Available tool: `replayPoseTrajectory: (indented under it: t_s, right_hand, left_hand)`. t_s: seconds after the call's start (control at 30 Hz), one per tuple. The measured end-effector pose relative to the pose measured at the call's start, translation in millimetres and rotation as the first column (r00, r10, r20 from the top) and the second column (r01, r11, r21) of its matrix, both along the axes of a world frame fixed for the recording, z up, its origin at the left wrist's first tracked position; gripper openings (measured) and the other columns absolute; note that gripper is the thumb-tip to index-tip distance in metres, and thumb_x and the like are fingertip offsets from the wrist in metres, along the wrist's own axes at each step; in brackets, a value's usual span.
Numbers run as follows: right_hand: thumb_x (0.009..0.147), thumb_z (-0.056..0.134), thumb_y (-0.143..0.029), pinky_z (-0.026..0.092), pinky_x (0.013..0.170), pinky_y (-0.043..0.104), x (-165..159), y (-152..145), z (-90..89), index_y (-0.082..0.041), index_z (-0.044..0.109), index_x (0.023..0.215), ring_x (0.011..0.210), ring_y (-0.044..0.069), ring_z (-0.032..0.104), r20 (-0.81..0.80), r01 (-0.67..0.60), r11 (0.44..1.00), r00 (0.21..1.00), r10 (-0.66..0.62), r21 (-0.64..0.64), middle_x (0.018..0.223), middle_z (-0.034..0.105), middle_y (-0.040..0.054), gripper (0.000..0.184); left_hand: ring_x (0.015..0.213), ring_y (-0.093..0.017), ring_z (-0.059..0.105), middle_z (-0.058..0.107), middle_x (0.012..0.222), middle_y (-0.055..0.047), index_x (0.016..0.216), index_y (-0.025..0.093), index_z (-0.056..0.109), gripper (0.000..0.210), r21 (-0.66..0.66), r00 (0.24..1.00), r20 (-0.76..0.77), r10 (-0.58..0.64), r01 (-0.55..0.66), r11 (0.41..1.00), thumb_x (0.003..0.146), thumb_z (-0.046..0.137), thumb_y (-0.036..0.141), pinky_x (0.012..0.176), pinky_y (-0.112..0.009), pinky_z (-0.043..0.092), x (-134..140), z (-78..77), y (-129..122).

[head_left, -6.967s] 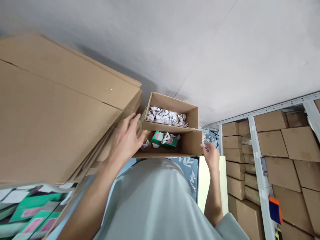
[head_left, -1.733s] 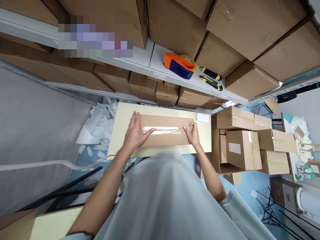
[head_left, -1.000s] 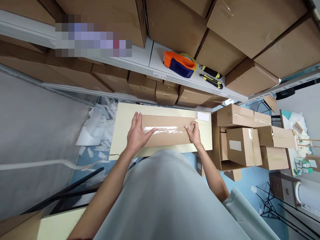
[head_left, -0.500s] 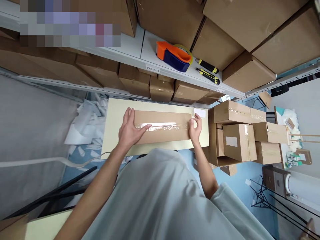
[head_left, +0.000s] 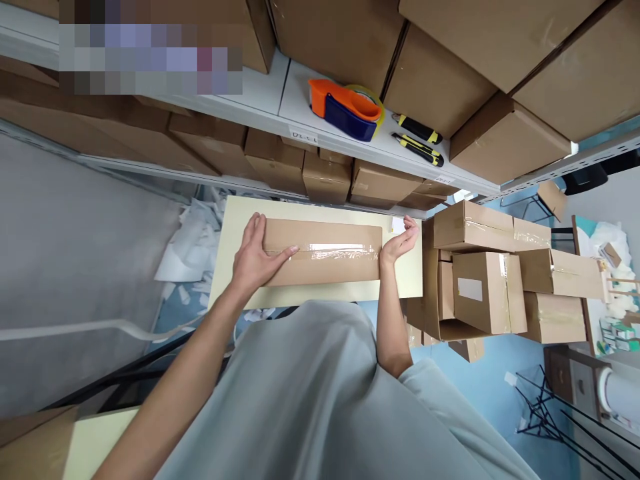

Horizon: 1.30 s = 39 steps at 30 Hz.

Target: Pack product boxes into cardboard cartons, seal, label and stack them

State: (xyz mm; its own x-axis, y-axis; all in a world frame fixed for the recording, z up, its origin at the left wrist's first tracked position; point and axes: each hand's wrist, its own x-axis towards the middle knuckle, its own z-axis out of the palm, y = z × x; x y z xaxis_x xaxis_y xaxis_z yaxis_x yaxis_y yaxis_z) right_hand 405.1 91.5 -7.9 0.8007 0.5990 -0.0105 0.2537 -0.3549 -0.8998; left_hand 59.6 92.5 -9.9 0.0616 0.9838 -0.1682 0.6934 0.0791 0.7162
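A long, flat cardboard box (head_left: 325, 270) lies on a pale yellow table (head_left: 400, 288), with shiny clear tape along the middle of its top. My left hand (head_left: 253, 257) grips the box's left end, thumb pressed on the top and fingers around the far left corner. At the opposite end, the heel of my right hand (head_left: 399, 243) rests against the short side. Its fingers point away to the right, stretched out and holding nothing. Partly behind those fingers is a white paper label (head_left: 398, 225) on the table.
On the shelf (head_left: 295, 100) ahead sit an orange and blue tape dispenser (head_left: 345, 110) and two yellow-black utility knives (head_left: 419, 139). Cardboard boxes (head_left: 487, 290) are stacked to the right of the table. White paper scraps (head_left: 187, 243) pile up at the left.
My right hand has turned outward, its fingers uncurling from the box's right end and swinging right over the label. My left hand keeps its hold. The view has shifted slightly.
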Motion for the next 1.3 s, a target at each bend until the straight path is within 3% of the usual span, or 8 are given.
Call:
replayPoseTrajectory:
  t_s: [0.2,0.33,0.43,0.57,0.67,0.77,1.03,1.3]
  right_hand:
    - [0.115,-0.009,-0.057,0.048,0.126,0.072,-0.4,14.6,-4.3,-0.026,0.059,0.147,0.163,0.039,0.051,0.060,-0.069,0.994,0.996,0.064,0.084,0.154,0.062,0.0237,0.081]
    - [0.115,-0.008,-0.060,0.057,0.116,0.063,-0.2,24.3,-5.9,-0.020,0.064,0.131,0.142,0.038,0.068,0.053,0.032,0.984,0.998,-0.042,0.174,0.133,0.071,0.0223,0.083]
    - [0.117,-0.001,-0.065,0.060,0.113,0.055,-1.3,24.6,-2.0,-0.017,0.067,0.131,0.132,0.033,0.073,0.102,-0.013,0.986,0.995,-0.004,0.167,0.131,0.073,0.0223,0.084]
    - [0.114,0.038,-0.075,0.048,0.130,0.053,-0.3,0.4,8.5,-0.016,0.057,0.159,0.155,0.032,0.058,0.119,-0.398,0.917,0.911,0.396,-0.003,0.162,0.062,0.0231,0.076]
    - [0.098,0.073,-0.077,0.035,0.141,0.055,0.8,-27.7,14.0,-0.017,0.032,0.180,0.173,0.035,0.037,-0.015,-0.628,0.752,0.769,0.638,-0.200,0.186,0.037,0.0227,0.110]
    - [0.096,0.078,-0.072,0.029,0.144,0.055,0.4,-47.0,13.7,-0.014,0.013,0.186,0.179,0.036,0.026,-0.143,-0.697,0.651,0.708,0.692,-0.302,0.192,0.024,0.0227,0.126]
    - [0.097,0.078,-0.070,0.022,0.147,0.055,0.0,-50.1,4.3,-0.005,0.004,0.185,0.181,0.036,0.020,-0.154,-0.698,0.648,0.707,0.690,-0.304,0.192,0.020,0.0268,0.132]
    - [0.089,0.081,-0.079,0.017,0.148,0.051,4.3,-50.2,3.5,-0.013,0.000,0.187,0.182,0.031,0.019,-0.195,-0.696,0.677,0.718,0.668,-0.241,0.195,0.013,0.0190,0.143]
  left_hand:
    - [0.178,-0.039,0.027,0.027,0.193,-0.016,0.184,0.022,0.028,0.120,0.013,1.000,-0.011,0.023,-0.023,1.000,0.087,0.079,0.071,0.145,-0.056,0.029,1.7,-1.3,0.2]
    - [0.179,-0.040,0.026,0.027,0.193,-0.018,0.184,0.021,0.029,0.120,0.015,0.999,-0.022,0.033,-0.032,0.999,0.088,0.080,0.070,0.145,-0.056,0.028,1.8,-0.1,-0.1]
    - [0.179,-0.039,0.025,0.025,0.193,-0.017,0.184,0.020,0.029,0.120,0.005,0.999,-0.033,0.041,-0.041,0.999,0.089,0.081,0.070,0.145,-0.054,0.028,1.8,1.3,-0.4]
    - [0.179,-0.038,0.025,0.023,0.194,-0.017,0.185,0.021,0.027,0.121,-0.014,0.998,-0.043,0.042,-0.043,0.999,0.089,0.081,0.072,0.145,-0.053,0.029,0.9,1.2,-0.2]
    - [0.179,-0.038,0.027,0.025,0.194,-0.015,0.185,0.025,0.028,0.120,-0.008,0.998,-0.038,0.043,-0.044,0.999,0.089,0.082,0.072,0.144,-0.054,0.030,-0.7,-0.1,0.1]
    - [0.178,-0.039,0.028,0.025,0.194,-0.014,0.185,0.025,0.027,0.120,-0.003,0.999,-0.030,0.037,-0.037,0.999,0.089,0.082,0.072,0.144,-0.054,0.030,-1.7,0.5,-0.8]
    - [0.178,-0.041,0.026,0.020,0.194,-0.017,0.186,0.022,0.024,0.125,-0.008,1.000,-0.013,0.019,-0.019,1.000,0.088,0.079,0.076,0.141,-0.055,0.036,2.7,4.2,-2.9]
    - [0.175,-0.046,0.032,0.018,0.194,-0.020,0.185,0.020,0.025,0.120,0.019,0.999,0.036,-0.007,0.006,1.000,0.092,0.079,0.073,0.136,-0.058,0.044,4.8,-0.1,-2.2]
